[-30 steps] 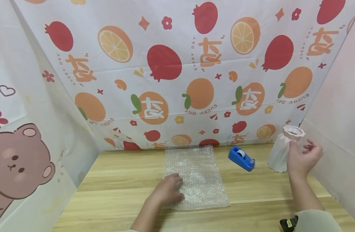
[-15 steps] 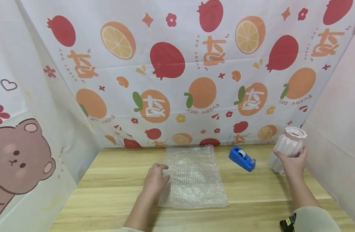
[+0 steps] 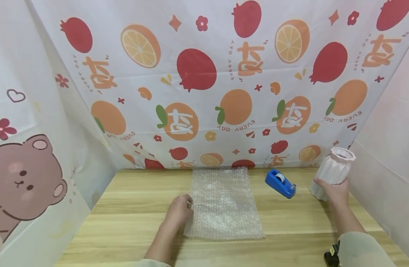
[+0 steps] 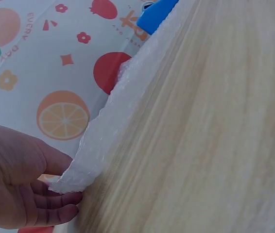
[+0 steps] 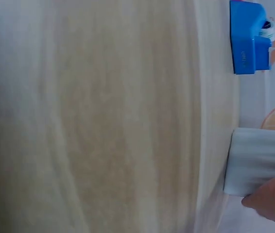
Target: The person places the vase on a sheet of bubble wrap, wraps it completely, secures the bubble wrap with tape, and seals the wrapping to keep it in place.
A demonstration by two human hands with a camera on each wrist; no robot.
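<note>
Fruit-printed white cloth [image 3: 204, 81] hangs behind a wooden tabletop [image 3: 131, 211], with a brown bear printed on the hanging at the left. On the tabletop a sheet of bubble wrap [image 3: 224, 204] lies flat, its far edge close to the cloth. The left hand [image 3: 179, 210] is at the sheet's left edge, fingers curled; the left wrist view shows that edge between thumb and fingers, pinched, with most of the sheet stretching away to the hand's right. Near the right side of the tabletop, the right hand [image 3: 336, 191] grips a white fluted vase [image 3: 334, 168] around its body, the thumb on its left side; the scalloped mouth rises above the hand and part of the base shows below. Between the sheet and the vase sits a blue tape dispenser [image 3: 280, 183], touching neither. A small black object [image 3: 331, 256] shows beside the right sleeve [image 3: 361, 248].
</note>
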